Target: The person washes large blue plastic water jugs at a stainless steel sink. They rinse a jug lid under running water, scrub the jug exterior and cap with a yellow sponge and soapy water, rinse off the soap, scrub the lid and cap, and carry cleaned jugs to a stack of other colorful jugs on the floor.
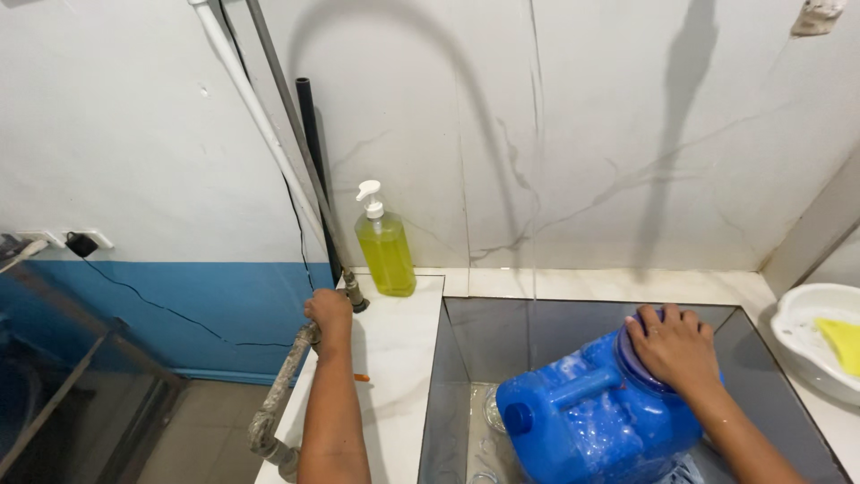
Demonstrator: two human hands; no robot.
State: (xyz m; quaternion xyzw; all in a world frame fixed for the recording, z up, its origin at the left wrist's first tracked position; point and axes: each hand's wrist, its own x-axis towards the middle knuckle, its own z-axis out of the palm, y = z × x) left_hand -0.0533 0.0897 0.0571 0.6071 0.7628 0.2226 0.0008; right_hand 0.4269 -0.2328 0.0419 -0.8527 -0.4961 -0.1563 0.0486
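Landmark: the blue water jug [596, 417], lying tilted in the dark sink basin [466, 341], suds on its side, moulded handle facing up, round opening at its lower left.

Right hand [674, 345]: palm down over the jug's upper end, fingers spread and curled over a purple cap there, pressing it. Grasping the jug top. Wet forearm runs off the lower right edge.

Left hand [328, 312]: well left of the jug, across the white marble desk [394, 358]. Fingers clenched around the pipe fitting [305, 336] at the desk's left edge. Below the hand a wrapped, grimy pipe [273, 403] slants down along the desk edge. Whether it is a valve handle under the fist, cannot tell.

Small orange object [361, 377] on the desk just right of the left forearm, between arm and sink; too small to identify.

Right of the jug, at the frame edge: white basin [797, 332] with a yellow sponge [842, 345] inside.

Beyond the jug and up left, at the back of the desk against the wall: pump bottle [385, 246] of yellow liquid, upright, white pump head.

Just left of the bottle: a white pipe [255, 108], a grey pipe [291, 108] and a black pipe [309, 134] rising along the wall.

Far left of the jug: wall socket [81, 240] with black plug, above a blue-painted wall band [179, 305].
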